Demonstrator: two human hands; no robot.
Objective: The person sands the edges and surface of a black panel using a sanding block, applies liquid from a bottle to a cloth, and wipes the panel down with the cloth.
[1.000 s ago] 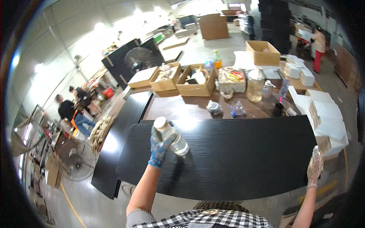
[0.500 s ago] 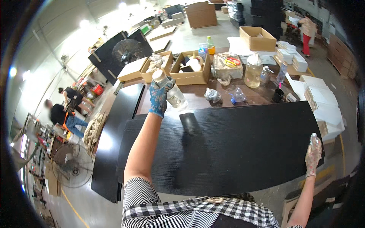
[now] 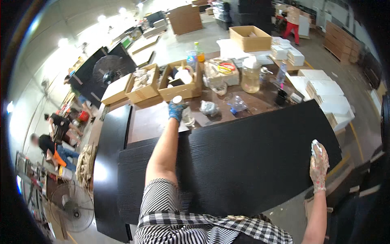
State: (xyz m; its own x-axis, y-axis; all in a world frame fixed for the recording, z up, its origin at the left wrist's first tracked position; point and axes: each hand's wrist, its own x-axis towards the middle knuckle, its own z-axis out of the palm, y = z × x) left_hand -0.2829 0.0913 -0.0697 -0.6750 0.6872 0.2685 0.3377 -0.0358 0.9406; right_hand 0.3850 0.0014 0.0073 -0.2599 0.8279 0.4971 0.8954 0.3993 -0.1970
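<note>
A clear bottle [image 3: 188, 118] with a white cap is in my left hand [image 3: 176, 110], which wears a blue patterned glove. The fingers are wrapped round it, and its base is at the table just past the far edge of a large black panel [image 3: 243, 152]. My right hand [image 3: 319, 164], in a pale spotted glove, rests near the panel's right end with its fingers stretched out. Something whitish covers or lies along its fingertips; what it is I cannot make out. A crumpled grey plastic bag [image 3: 209, 108] sits to the right of the bottle.
A second black panel [image 3: 111, 162] lies at the left. Cardboard boxes [image 3: 185, 92], a large jar of yellowish liquid [image 3: 250, 77] and a clear plastic piece with a blue cap [image 3: 237, 105] stand behind. White stacks [image 3: 331, 95] are at the right. A fan [image 3: 73, 207] and several people are farther off.
My left hand has brought the bottle down from above the panel's far edge to the table. My right hand stays at the panel's right end. The whole view has shifted.
</note>
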